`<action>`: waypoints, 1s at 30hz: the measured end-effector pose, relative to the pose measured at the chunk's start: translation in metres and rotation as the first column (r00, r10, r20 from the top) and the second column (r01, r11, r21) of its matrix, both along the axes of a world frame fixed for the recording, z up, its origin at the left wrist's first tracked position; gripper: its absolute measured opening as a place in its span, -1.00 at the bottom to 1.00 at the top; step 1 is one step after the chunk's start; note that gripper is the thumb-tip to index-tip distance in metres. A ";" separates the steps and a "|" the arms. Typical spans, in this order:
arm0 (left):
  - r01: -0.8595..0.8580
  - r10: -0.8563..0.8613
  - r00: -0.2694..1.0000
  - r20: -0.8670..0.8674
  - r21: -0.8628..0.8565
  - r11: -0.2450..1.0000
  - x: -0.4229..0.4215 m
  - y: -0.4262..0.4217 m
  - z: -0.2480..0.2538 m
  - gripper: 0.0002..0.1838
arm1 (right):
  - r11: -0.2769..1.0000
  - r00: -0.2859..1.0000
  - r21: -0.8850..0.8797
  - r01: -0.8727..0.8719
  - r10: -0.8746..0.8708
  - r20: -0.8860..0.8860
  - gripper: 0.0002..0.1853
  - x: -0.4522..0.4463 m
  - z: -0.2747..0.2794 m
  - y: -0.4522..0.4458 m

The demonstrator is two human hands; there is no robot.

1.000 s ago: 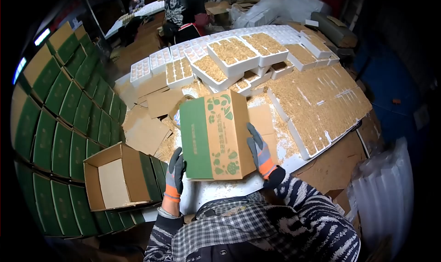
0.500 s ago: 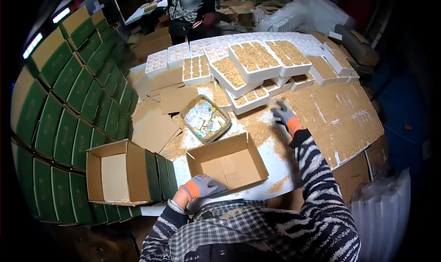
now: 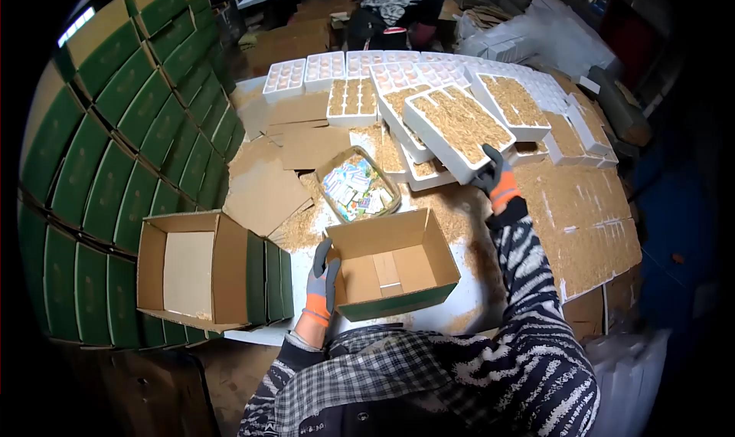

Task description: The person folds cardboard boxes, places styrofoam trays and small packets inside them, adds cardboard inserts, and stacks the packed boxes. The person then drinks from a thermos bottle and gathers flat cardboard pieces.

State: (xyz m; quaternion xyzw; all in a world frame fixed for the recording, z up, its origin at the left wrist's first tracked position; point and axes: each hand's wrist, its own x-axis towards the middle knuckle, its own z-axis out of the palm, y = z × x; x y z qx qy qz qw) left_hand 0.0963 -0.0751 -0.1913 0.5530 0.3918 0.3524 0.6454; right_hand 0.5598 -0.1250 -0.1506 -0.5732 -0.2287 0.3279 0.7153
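Observation:
In the head view, my right hand (image 3: 496, 180), in a grey and orange glove, grips the near right corner of a white foam tray (image 3: 459, 123) filled with shavings. The tray slants down toward me above other stacked trays; its far end seems to rest on them, though the contact is hidden. My left hand (image 3: 321, 280), gloved alike, is closed on the left wall of an open cardboard box (image 3: 398, 303), green outside and brown inside. Nothing lies in the box except its bare bottom flaps. Behind it stands a tub (image 3: 394, 207) of small printed packets.
Stacked green boxes (image 3: 99, 146) fill the left side, with another open box (image 3: 230, 268) in front. Foam trays of round items (image 3: 285, 77) line the table's back. Flat cardboard (image 3: 264, 184) lies left of the tub. Shavings-covered trays (image 3: 589, 238) sit at right. A person (image 3: 394, 8) is behind the table.
My right hand has reached forward and taken hold of a foam tray, which now tilts toward me. My left hand has shifted from the box's near edge to its left wall. The view has turned.

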 end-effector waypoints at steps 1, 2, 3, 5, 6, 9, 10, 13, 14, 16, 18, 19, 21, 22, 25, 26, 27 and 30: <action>0.020 -0.019 0.999 -0.029 0.044 0.999 0.001 0.002 -0.006 -0.44 | 0.993 0.994 0.060 -0.104 0.104 -0.008 -0.54 -0.009 0.006 -0.025; 0.016 -0.011 0.998 -0.058 0.089 0.996 0.003 0.003 -0.010 -0.43 | 0.971 0.978 0.118 -0.207 0.210 -0.013 -0.55 -0.018 0.013 -0.050; 0.011 -0.007 0.998 -0.060 0.075 0.997 0.004 0.004 -0.018 -0.43 | 0.969 0.887 0.102 -0.224 0.246 -0.390 -0.53 -0.033 0.049 -0.072; -0.005 0.006 1.000 -0.012 0.081 0.997 0.009 0.008 -0.031 -0.42 | 0.950 0.927 0.083 -0.300 0.311 -0.208 -0.50 -0.054 0.068 -0.108; -0.001 0.002 1.000 -0.025 0.062 0.998 0.011 0.004 -0.009 -0.42 | 0.884 0.780 -0.088 -0.460 0.449 0.435 -0.44 -0.057 0.072 -0.120; -0.002 0.002 0.999 0.050 0.013 1.000 0.019 0.002 -0.002 -0.33 | 0.896 0.896 -0.086 -0.435 0.421 -0.140 -0.23 -0.114 0.132 -0.128; -0.001 0.003 0.993 0.121 -0.016 1.000 0.020 0.003 -0.012 -0.32 | 0.896 0.896 -0.083 -0.437 0.424 -0.134 -0.23 -0.120 0.134 -0.128; -0.031 0.035 0.999 -0.021 0.168 0.985 0.027 0.005 -0.040 -0.43 | 0.784 0.812 -0.396 -0.478 0.567 0.141 -0.08 -0.138 0.140 -0.125; -0.034 0.024 0.997 0.073 0.137 0.990 0.028 -0.001 -0.046 -0.44 | 0.758 0.821 -0.443 -0.478 0.565 0.081 -0.02 -0.143 0.129 -0.121; 0.043 -0.049 0.994 0.098 0.062 0.997 0.023 -0.007 -0.037 -0.36 | 0.651 0.835 -0.624 -0.433 0.550 -0.006 0.13 -0.181 0.146 -0.109; 0.007 -0.008 1.000 0.014 0.075 0.997 0.019 -0.026 -0.027 -0.31 | 0.780 0.789 -0.521 -0.348 0.543 0.286 0.11 -0.184 0.063 -0.103; 0.007 -0.008 1.000 0.013 0.075 0.997 0.013 -0.024 -0.030 -0.31 | 0.788 0.758 -0.533 -0.308 0.542 0.362 0.08 -0.184 0.041 -0.101; 0.074 -0.081 0.995 0.058 0.109 0.991 0.001 -0.016 -0.039 -0.25 | 0.741 0.753 -0.615 -0.270 0.561 0.345 0.01 -0.188 0.014 -0.098; 0.058 -0.055 0.994 0.093 -0.029 0.998 0.000 -0.022 -0.022 -0.21 | 0.717 0.711 -0.670 -0.195 0.574 0.407 -0.04 -0.185 -0.006 -0.099; 0.036 -0.036 0.999 0.020 0.006 0.999 -0.002 -0.029 -0.028 -0.15 | 0.552 0.397 -0.830 0.077 0.747 0.533 -0.21 -0.188 -0.020 -0.099; 0.043 -0.042 0.999 -0.015 0.064 0.997 -0.003 -0.029 -0.034 -0.15 | 0.441 0.282 -0.891 0.105 0.846 0.452 -0.31 -0.192 -0.016 -0.094; 0.049 -0.043 0.998 -0.051 0.122 0.991 -0.004 -0.030 -0.040 -0.15 | 0.324 0.167 -0.935 0.147 0.923 0.346 -0.39 -0.196 -0.013 -0.090; 0.124 -0.104 0.983 -0.152 0.129 0.984 -0.005 -0.029 -0.020 -0.14 | 0.183 -0.291 -0.957 0.223 0.950 0.114 -0.63 -0.203 -0.029 -0.074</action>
